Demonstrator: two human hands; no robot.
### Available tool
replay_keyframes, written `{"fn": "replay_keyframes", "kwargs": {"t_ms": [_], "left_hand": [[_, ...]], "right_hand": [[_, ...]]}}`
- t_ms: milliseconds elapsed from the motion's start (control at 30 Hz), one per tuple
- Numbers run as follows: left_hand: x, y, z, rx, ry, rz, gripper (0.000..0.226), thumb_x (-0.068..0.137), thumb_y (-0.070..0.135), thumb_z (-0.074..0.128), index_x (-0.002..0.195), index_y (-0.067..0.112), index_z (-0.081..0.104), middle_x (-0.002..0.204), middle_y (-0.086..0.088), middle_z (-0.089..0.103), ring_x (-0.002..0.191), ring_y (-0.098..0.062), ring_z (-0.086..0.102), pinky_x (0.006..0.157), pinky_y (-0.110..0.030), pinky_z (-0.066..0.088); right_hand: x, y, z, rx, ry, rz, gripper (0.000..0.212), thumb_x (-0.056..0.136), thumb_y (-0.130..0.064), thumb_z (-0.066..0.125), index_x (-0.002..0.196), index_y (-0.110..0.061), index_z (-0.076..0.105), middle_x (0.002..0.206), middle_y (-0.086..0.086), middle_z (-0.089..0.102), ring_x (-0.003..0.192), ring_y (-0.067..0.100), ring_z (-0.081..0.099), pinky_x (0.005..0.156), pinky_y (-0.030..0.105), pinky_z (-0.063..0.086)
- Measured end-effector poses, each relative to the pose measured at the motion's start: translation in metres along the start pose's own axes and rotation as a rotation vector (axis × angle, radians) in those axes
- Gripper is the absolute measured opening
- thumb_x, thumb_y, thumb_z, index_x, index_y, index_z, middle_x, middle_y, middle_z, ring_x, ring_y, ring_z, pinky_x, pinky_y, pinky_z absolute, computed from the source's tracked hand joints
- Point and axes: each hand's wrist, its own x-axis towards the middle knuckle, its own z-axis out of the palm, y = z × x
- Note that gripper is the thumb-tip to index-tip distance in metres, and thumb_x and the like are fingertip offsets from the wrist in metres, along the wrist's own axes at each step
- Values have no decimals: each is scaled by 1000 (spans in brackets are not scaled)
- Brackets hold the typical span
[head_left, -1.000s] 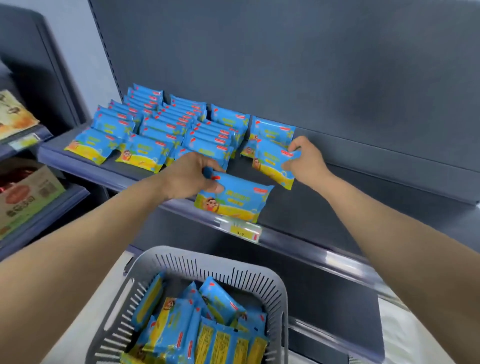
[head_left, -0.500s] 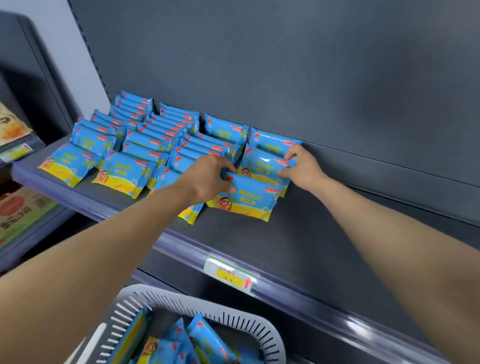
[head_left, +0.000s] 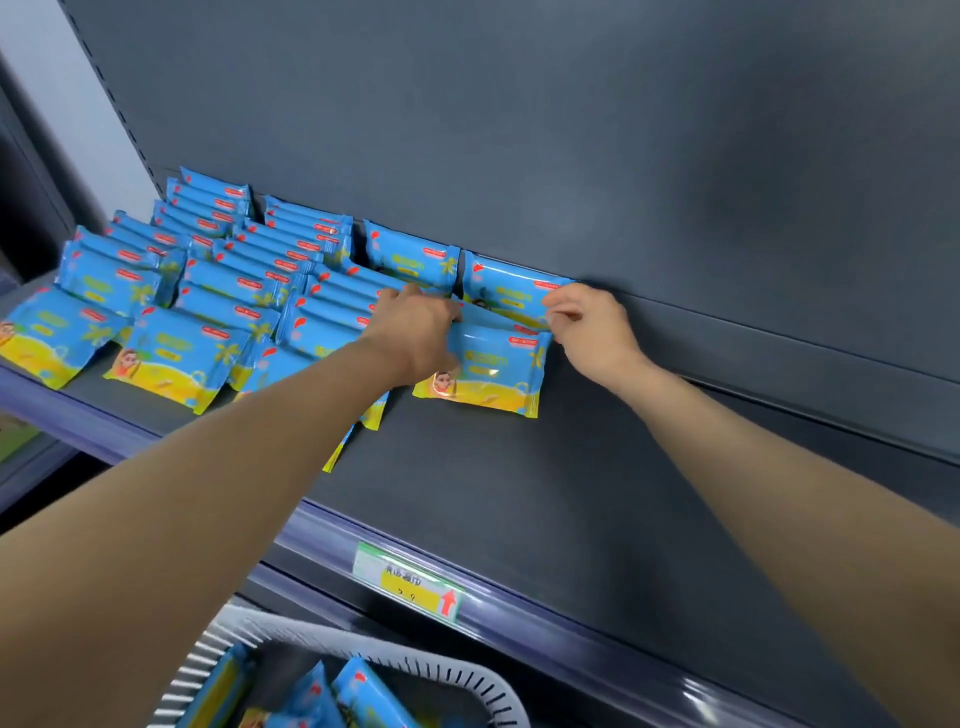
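Observation:
Blue and yellow wipe packs (head_left: 218, 291) lie in overlapping rows on a dark shelf (head_left: 571, 493). The rightmost row holds a front pack (head_left: 493, 369) laid over another pack (head_left: 511, 293) that leans at the back panel. My left hand (head_left: 421, 332) grips the front pack's left edge. My right hand (head_left: 592, 325) pinches the right edge of the packs near the back panel, fingers curled.
A grey slotted basket (head_left: 457, 675) with more of the same packs sits below the shelf front. A green and yellow price tag (head_left: 410, 582) is fixed on the shelf rail. The shelf to the right of the packs is bare. Another shelf unit stands at far left.
My left hand has carried the front pack from near the shelf's edge back against the rightmost row. My right hand stayed at that row. The view tilted up, so the basket dropped low.

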Motion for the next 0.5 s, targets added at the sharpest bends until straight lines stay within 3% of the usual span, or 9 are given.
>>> {"fn": "replay_keyframes", "kwargs": {"t_ms": [133, 267, 400, 500], "left_hand": [[4, 6, 6, 92, -6, 5, 58, 76, 49, 66, 124, 19, 51, 117, -3, 56, 117, -27, 40, 97, -38, 30], [0, 11, 7, 172, 91, 14, 57, 81, 44, 61, 127, 14, 46, 123, -5, 51, 117, -28, 39, 98, -36, 29], [-18, 16, 7, 219, 197, 38, 55, 87, 36, 56, 132, 11, 37, 127, -7, 44, 119, -28, 39, 102, -37, 27], [-38, 14, -6, 157, 283, 68, 53, 88, 37, 56, 131, 11, 40, 127, -8, 45, 120, -28, 39, 104, -36, 25]], "right_hand": [[-17, -12, -7, -68, 29, -73, 22, 90, -2, 53, 107, -7, 67, 107, 6, 67, 93, 12, 60, 93, 25, 48], [-42, -24, -11, -135, -19, -106, 25, 91, -2, 51, 111, -6, 64, 113, 7, 66, 100, 18, 61, 94, 27, 48], [-67, -43, -15, -302, -28, -196, 28, 91, -9, 52, 118, -9, 60, 121, 8, 59, 108, 26, 57, 94, 39, 47], [-85, -66, -22, -474, -19, -255, 33, 93, -14, 51, 126, -10, 54, 127, 7, 54, 115, 26, 50, 95, 36, 42]]}}
